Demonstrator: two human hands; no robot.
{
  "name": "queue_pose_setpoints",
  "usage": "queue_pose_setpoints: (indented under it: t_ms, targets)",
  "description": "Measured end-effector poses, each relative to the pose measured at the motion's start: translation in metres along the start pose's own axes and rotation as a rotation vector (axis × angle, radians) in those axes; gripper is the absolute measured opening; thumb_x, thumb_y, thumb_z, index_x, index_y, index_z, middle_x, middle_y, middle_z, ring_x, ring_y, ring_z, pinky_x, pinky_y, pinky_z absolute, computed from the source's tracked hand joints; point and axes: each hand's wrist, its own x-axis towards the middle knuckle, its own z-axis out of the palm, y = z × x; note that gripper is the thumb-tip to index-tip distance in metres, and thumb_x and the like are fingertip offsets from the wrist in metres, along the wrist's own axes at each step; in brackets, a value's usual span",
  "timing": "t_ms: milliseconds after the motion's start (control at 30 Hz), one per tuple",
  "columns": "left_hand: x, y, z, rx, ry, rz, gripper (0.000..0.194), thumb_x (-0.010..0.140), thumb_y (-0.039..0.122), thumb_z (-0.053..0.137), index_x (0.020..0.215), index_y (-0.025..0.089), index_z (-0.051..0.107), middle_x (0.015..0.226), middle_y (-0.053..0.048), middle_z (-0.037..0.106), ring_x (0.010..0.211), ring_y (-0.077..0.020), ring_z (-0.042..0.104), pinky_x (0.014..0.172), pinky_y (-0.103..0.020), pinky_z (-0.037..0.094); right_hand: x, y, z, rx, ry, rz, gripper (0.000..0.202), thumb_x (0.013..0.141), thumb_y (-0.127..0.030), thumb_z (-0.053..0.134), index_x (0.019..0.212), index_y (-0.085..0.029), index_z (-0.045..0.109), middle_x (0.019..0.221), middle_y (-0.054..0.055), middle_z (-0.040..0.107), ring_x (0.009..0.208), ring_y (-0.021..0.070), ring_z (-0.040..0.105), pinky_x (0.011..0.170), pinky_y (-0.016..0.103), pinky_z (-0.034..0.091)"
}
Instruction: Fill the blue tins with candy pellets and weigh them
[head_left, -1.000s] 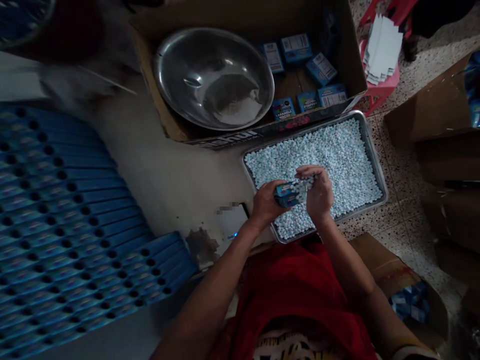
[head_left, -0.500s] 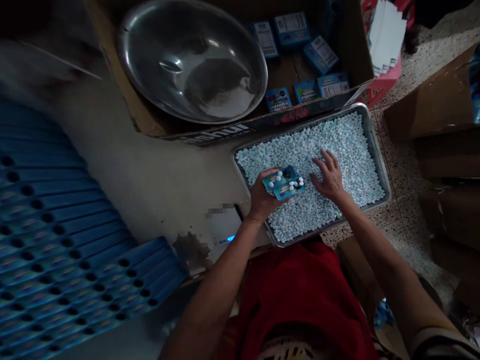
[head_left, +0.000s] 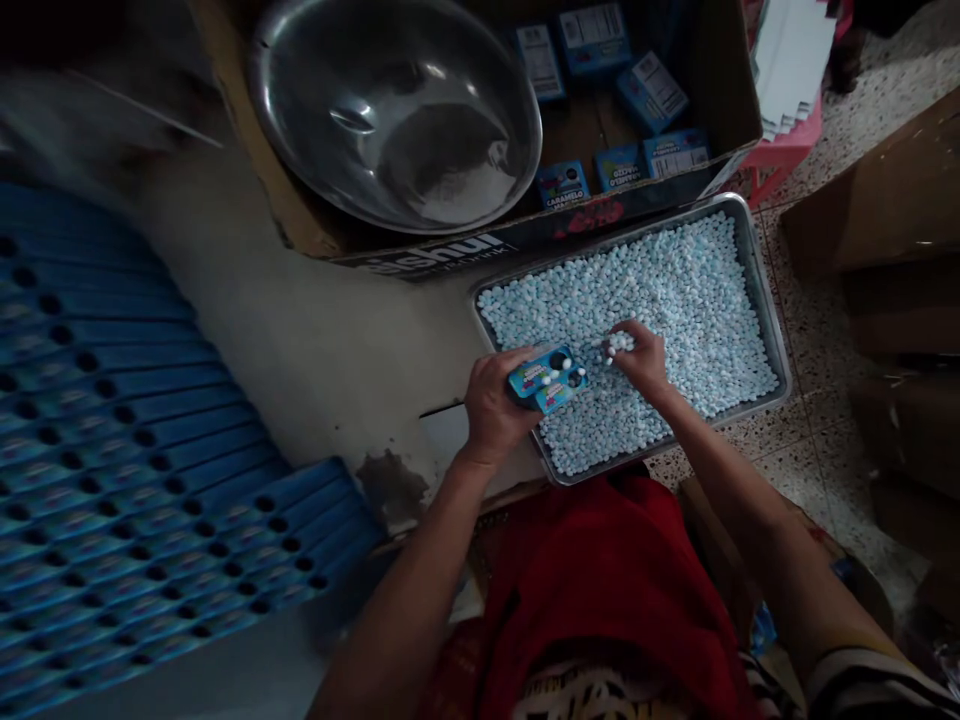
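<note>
My left hand is wrapped round two small blue candy boxes, held side by side over the left part of the tray. Each box has a round dark hole in its upper face, and a few white candies rest on top. My right hand is closed on a clump of small white candies, just right of the boxes. Beneath both hands lies a metal tray filled with pale blue and white candies.
A cardboard box at the back holds a steel bowl and several blue packs. Rows of blue boxes are stacked at left. White sheets lie on a pink stool; cartons stand at right.
My right hand has gone from spread above the candies to closed on a clump of them. The boxes in my left hand have shifted slightly left, with fewer candies on top.
</note>
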Motion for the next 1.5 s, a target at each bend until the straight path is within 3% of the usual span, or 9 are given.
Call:
queue_pose_setpoints:
  t_ms: [100,200,333,500,667,867,1000,1200,1500]
  targets:
    - [0.0,0.012,0.004,0.029,0.012,0.003,0.062,0.077,0.043,0.092,0.131,0.026,0.067,0.126,-0.009,0.081,0.113,-0.0327,0.075,0.101,-0.048,0.058,-0.019,-0.034,-0.002,0.652,0.0,0.218,0.039,0.074,-0.057,0.088,0.086,-0.026,0.069,0.083,0.001,0.069,0.083,0.0231,0.069,0.073,0.034,0.054]
    - [-0.002,0.021,0.012,0.002,-0.058,-0.025,0.062,0.072,0.035,0.095,0.127,0.025,0.067,0.123,-0.009,0.08,0.114,-0.0322,0.075,0.103,-0.047,0.058,-0.039,-0.075,0.001,0.954,-0.057,0.123,0.04,0.078,-0.064,0.081,0.084,-0.026,0.071,0.096,0.004,0.076,0.097,0.0258,0.073,0.087,0.04,0.059]
    - [-0.004,0.027,0.029,-0.117,-0.06,-0.201,0.071,0.065,0.037,0.1,0.126,0.025,0.065,0.119,-0.007,0.079,0.111,-0.0305,0.077,0.098,-0.043,0.061,-0.051,-0.106,0.012,0.823,0.014,-0.137,0.042,0.089,-0.066,0.072,0.073,-0.027,0.068,0.094,0.005,0.077,0.103,0.0277,0.072,0.105,0.049,0.056]
    - [-0.005,0.027,0.046,-0.313,-0.14,-0.162,0.08,0.059,0.044,0.104,0.127,0.026,0.065,0.117,-0.004,0.079,0.106,-0.0292,0.079,0.095,-0.043,0.064,-0.045,-0.113,0.015,0.761,0.151,-0.173,0.046,0.098,-0.064,0.068,0.071,-0.027,0.064,0.083,0.002,0.069,0.069,0.0172,0.061,0.087,0.041,0.058]
    - [0.001,0.027,0.056,-0.378,-0.045,-0.114,0.077,0.072,0.052,0.099,0.135,0.023,0.064,0.128,-0.009,0.078,0.114,-0.0307,0.078,0.099,-0.046,0.065,-0.041,-0.085,-0.015,0.865,0.255,0.089,0.06,0.097,-0.082,0.058,0.075,-0.026,0.064,0.085,0.005,0.073,0.059,0.0136,0.052,0.059,0.032,0.051]
    - [0.013,0.025,0.048,-0.272,-0.044,-0.062,0.059,0.076,0.038,0.096,0.128,0.026,0.069,0.13,-0.01,0.079,0.123,-0.034,0.074,0.111,-0.054,0.056,-0.035,-0.021,-0.045,0.499,0.294,0.105,0.055,0.102,-0.073,0.055,0.109,-0.024,0.078,0.143,0.014,0.073,0.105,0.0234,0.074,0.08,0.038,0.062]
    - [0.012,0.02,0.036,-0.134,-0.024,-0.029,0.063,0.072,0.037,0.097,0.128,0.027,0.069,0.129,-0.009,0.079,0.12,-0.0334,0.073,0.109,-0.051,0.056,-0.04,0.0,-0.046,0.132,0.077,0.06,0.053,0.107,-0.07,0.053,0.12,-0.025,0.08,0.162,0.015,0.063,0.134,0.0318,0.069,0.089,0.045,0.065]
    - [-0.003,0.011,0.041,-0.336,0.115,-0.288,0.077,0.065,0.06,0.101,0.126,0.026,0.067,0.114,-0.004,0.078,0.103,-0.0323,0.077,0.092,-0.05,0.064,-0.051,0.013,-0.046,-0.258,0.235,-0.17,0.041,0.108,-0.06,0.061,0.113,-0.024,0.079,0.135,0.017,0.075,0.136,0.0329,0.067,0.114,0.057,0.055]
    - [-0.017,0.013,0.041,-0.62,0.088,-0.337,0.09,0.061,0.062,0.104,0.133,0.029,0.063,0.126,-0.011,0.079,0.113,-0.0354,0.08,0.095,-0.056,0.069,-0.073,0.04,-0.05,-0.637,0.231,-0.366,0.034,0.109,-0.045,0.059,0.134,-0.025,0.07,0.155,0.022,0.055,0.148,0.0393,0.053,0.12,0.065,0.046]
